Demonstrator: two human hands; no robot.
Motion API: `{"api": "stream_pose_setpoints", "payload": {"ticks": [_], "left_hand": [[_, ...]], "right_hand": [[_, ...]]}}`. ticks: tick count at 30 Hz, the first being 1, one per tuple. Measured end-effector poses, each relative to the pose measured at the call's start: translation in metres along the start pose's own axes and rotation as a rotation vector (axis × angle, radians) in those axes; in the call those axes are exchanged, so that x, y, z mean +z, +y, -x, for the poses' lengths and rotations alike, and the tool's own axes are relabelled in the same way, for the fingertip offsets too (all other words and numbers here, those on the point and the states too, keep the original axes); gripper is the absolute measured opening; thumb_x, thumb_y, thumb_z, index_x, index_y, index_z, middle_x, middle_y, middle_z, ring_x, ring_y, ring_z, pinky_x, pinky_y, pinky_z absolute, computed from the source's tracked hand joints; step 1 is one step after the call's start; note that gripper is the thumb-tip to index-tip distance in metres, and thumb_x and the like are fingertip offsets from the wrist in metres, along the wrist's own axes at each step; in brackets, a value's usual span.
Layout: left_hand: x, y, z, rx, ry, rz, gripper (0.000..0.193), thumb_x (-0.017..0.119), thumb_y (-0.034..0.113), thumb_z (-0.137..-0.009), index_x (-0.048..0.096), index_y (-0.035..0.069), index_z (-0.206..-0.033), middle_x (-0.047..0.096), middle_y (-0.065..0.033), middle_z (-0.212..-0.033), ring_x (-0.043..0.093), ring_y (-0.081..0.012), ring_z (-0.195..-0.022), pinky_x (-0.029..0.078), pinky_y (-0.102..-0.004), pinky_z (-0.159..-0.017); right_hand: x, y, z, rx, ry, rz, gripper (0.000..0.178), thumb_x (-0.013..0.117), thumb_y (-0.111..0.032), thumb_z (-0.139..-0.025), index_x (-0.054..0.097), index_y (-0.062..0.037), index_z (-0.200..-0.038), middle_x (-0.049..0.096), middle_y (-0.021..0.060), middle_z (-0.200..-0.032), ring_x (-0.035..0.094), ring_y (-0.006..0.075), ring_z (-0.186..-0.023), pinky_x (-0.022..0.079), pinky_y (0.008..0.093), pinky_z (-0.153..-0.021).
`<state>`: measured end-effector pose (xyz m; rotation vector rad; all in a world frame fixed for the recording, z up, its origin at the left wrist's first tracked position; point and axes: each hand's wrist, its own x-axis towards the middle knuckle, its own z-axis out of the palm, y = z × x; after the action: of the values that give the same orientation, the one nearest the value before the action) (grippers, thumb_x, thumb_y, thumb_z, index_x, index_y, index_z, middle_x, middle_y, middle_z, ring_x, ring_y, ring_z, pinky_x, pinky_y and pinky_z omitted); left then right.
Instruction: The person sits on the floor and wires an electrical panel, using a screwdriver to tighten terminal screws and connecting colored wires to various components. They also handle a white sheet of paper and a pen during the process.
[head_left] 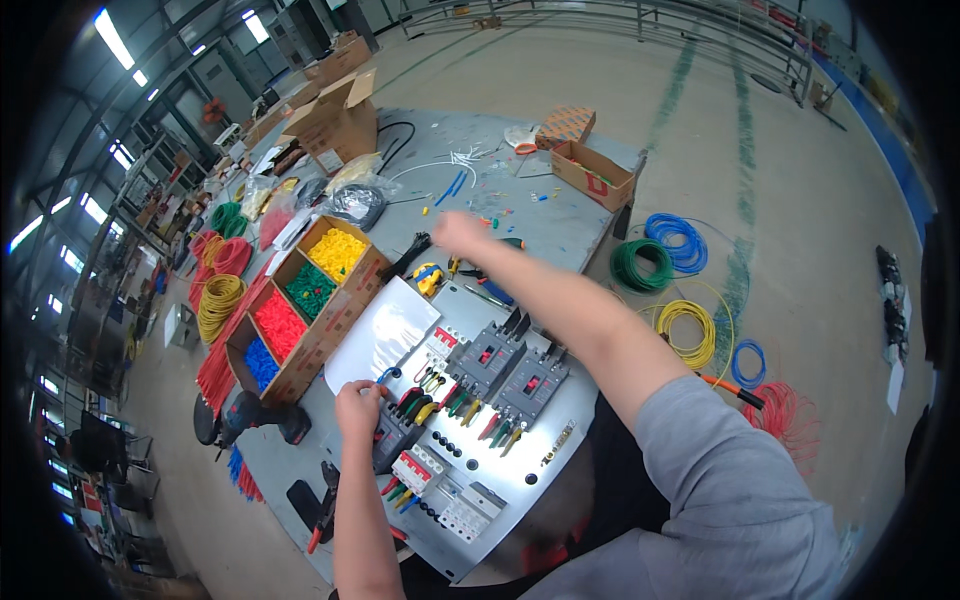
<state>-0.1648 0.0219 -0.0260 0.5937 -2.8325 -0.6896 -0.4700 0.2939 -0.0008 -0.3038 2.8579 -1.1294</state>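
We look down on a blue-grey workbench (pixel 560 235) that spreads beneath and beyond both our hands. On it, a pale metal panel (pixel 495 470) lies to the right of our left hand (pixel 360 407) and nearer to us than our right hand (pixel 462 235). Ahead and left of the left hand stands a divided cardboard box (pixel 340 325) of small yellow, green, red and blue plastic pieces. To that hand's left lies a cordless drill (pixel 262 415). Two grey moulded-case circuit breakers (pixel 485 357) sit on the panel to its right; a third, darker breaker (pixel 393 442) is beside its wrist, partly hidden. Just short of the right hand is what looks like a yellow tape measure (pixel 428 280).

Smallest is a blue wire (pixel 389 374) at the left fingertips, which appear pinched on it; its visible length curves away to the right. The left hand is clearly nearer it. The right hand is well apart, ahead and right, fingers curled; we cannot tell whether it holds anything.
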Motion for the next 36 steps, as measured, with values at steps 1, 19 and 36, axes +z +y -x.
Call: {"api": "stream_pose_setpoints", "payload": {"ticks": [1,19,36], "left_hand": [[0.005,0.019,-0.007,0.049,0.026,0.029,0.020,0.078,0.021,-0.084,0.084,0.005,-0.094,0.074,-0.0214,-0.097,0.071,-0.0356,-0.091,0.056,-0.0437,-0.084],[0.002,0.005,0.001,-0.002,0.086,-0.009,0.015,0.080,0.019,-0.085,0.083,0.005,-0.092,0.069,-0.0158,-0.087,0.065,-0.0319,-0.079,0.052,-0.0416,-0.073],[0.009,-0.016,0.001,-0.011,0.064,0.038,0.022,0.077,0.023,-0.084,0.081,0.007,-0.099,0.071,-0.0160,-0.098,0.070,-0.0360,-0.090,0.055,-0.0425,-0.080]], "right_hand": [[-0.043,0.049,-0.029,0.104,0.075,-0.005,0.035,0.067,-0.026,-0.093,0.075,-0.0063,-0.121,0.076,0.0187,-0.120,0.073,0.0381,-0.111,0.058,0.0519,-0.095],[-0.038,0.152,-0.081,0.193,0.172,0.383,0.034,0.073,-0.034,-0.096,0.077,-0.0143,-0.123,0.073,0.0117,-0.131,0.068,0.0336,-0.124,0.058,0.0448,-0.100],[-0.034,0.050,-0.075,-0.170,0.069,0.191,0.021,0.068,-0.012,-0.090,0.078,-0.0051,-0.107,0.078,0.0170,-0.105,0.075,0.0365,-0.102,0.060,0.0472,-0.087]]}}
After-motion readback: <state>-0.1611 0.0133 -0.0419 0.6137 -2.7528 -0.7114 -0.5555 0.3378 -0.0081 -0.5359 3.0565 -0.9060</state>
